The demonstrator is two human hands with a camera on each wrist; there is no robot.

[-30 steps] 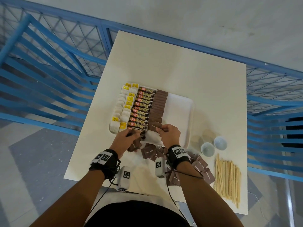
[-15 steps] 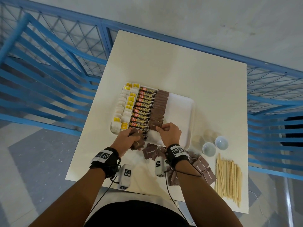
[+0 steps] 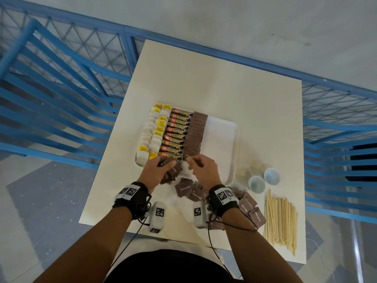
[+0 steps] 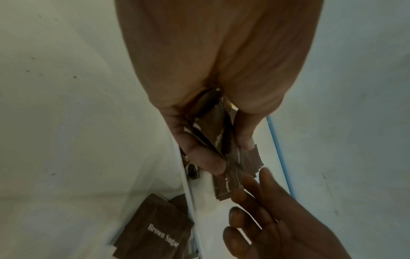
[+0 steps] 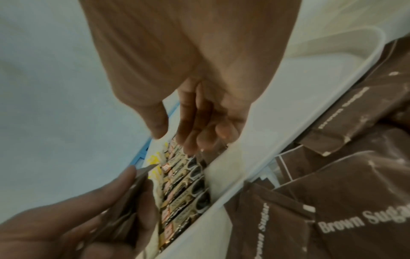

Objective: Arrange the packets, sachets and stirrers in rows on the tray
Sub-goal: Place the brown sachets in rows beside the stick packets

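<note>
on the left part of the white tray [image 3: 224, 139] lie rows of yellow-tagged packets [image 3: 152, 137], granules sachets [image 3: 176, 133] and brown sugar sachets [image 3: 194, 133]. the left hand [image 3: 156, 172] grips a small bunch of brown sachets [image 4: 213, 135] at the tray's near edge. the right hand [image 3: 204, 168], fingers relaxed and holding nothing, touches the brown row's near end. loose brown sachets [image 3: 188, 189] lie at the bench's near edge; the stirrers [image 3: 280, 219] lie by its near right corner.
</note>
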